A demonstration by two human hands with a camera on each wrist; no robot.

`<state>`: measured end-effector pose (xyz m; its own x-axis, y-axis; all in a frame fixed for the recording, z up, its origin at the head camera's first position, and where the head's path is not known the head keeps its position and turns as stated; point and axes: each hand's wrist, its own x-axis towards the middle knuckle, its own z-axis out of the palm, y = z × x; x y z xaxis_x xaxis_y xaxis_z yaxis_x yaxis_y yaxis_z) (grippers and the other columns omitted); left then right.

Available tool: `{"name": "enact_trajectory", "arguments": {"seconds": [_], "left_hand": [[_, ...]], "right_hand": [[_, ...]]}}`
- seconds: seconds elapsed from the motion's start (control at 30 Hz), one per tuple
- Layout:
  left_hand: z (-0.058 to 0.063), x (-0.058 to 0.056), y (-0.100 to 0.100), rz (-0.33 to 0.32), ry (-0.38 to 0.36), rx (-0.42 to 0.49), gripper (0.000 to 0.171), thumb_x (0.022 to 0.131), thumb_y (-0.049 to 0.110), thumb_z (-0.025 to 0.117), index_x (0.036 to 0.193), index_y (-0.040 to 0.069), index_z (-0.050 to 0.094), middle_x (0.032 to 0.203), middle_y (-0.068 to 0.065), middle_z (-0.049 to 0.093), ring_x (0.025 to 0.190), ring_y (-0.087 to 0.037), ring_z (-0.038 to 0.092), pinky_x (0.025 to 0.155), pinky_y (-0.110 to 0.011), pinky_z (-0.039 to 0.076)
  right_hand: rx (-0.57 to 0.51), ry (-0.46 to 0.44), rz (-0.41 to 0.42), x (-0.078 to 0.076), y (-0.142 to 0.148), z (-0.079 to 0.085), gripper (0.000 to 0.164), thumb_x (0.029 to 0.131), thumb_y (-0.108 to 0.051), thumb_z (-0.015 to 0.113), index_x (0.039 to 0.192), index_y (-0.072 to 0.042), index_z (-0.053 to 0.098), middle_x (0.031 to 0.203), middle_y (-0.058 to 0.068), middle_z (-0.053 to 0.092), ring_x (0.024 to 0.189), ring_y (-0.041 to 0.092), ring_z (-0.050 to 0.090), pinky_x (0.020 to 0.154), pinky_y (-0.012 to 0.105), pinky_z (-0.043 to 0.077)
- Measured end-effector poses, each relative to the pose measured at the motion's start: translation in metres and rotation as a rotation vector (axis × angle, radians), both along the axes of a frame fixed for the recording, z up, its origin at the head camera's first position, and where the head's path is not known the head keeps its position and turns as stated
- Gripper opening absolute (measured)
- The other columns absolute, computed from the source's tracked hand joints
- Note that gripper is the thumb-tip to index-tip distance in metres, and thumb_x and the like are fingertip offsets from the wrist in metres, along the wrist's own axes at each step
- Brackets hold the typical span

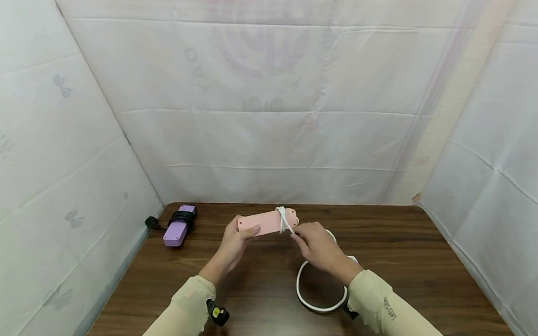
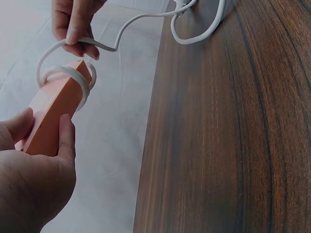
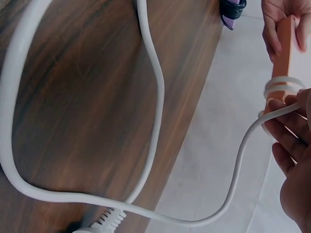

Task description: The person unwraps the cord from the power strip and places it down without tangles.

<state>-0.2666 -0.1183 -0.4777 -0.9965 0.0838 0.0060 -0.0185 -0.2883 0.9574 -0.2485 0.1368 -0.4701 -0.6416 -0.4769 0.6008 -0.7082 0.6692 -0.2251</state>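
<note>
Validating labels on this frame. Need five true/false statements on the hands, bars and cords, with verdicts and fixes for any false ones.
1. The left hand holds the pink bar. True.

2. The right hand pinches the white cord. True.

3. The white cord is completely unwound from the pink bar. False: it loops around the bar near the end closest to the right hand.

4. A black cord is wound around the purple bar. True.

5. In the head view, the purple bar is to the right of both hands. False: it lies on the table, to the left of both.
</note>
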Motion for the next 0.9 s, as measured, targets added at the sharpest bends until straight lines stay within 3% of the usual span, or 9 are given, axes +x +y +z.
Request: {"name": "enact_trajectory", "arguments": {"seconds": [0.17, 0.43, 0.67, 0.9], "left_hand": [[-0.002, 0.000, -0.002, -0.006, 0.008, -0.045, 0.029, 0.092, -0.011, 0.070, 0.106, 0.006, 0.051, 0.102, 0.005, 0.067, 0.097, -0.008, 0.065, 0.084, -0.024, 0.058], [-0.003, 0.001, -0.005, -0.034, 0.027, -0.122, 0.031, 0.091, -0.008, 0.073, 0.107, 0.010, 0.054, 0.100, 0.004, 0.070, 0.093, -0.009, 0.067, 0.086, -0.031, 0.059], [-0.006, 0.001, -0.008, -0.081, 0.019, -0.152, 0.030, 0.092, -0.008, 0.072, 0.108, 0.009, 0.054, 0.100, 0.006, 0.070, 0.093, -0.009, 0.066, 0.085, -0.029, 0.059], [-0.006, 0.000, -0.006, -0.107, 0.033, -0.148, 0.028, 0.094, -0.006, 0.072, 0.105, 0.013, 0.054, 0.102, 0.007, 0.070, 0.096, -0.009, 0.067, 0.088, -0.029, 0.057]], "right_hand": [[-0.019, 0.009, -0.036, -0.001, 0.003, 0.004, 0.003, 0.100, -0.011, 0.073, 0.098, -0.010, 0.075, 0.085, -0.003, 0.073, 0.079, 0.014, 0.066, 0.083, 0.038, 0.054], [-0.084, -0.118, -0.168, -0.004, 0.007, 0.012, 0.012, 0.105, -0.016, 0.066, 0.102, -0.011, 0.076, 0.083, -0.002, 0.071, 0.074, 0.012, 0.057, 0.078, 0.038, 0.050], [-0.123, -0.204, -0.253, -0.011, 0.020, 0.004, 0.012, 0.106, -0.016, 0.064, 0.103, -0.011, 0.074, 0.079, -0.002, 0.069, 0.070, 0.011, 0.054, 0.078, 0.038, 0.048], [-0.136, -0.303, -0.282, -0.017, 0.040, -0.004, 0.015, 0.108, -0.018, 0.060, 0.104, -0.011, 0.073, 0.071, -0.005, 0.059, 0.060, 0.009, 0.048, 0.066, 0.032, 0.044]]}}
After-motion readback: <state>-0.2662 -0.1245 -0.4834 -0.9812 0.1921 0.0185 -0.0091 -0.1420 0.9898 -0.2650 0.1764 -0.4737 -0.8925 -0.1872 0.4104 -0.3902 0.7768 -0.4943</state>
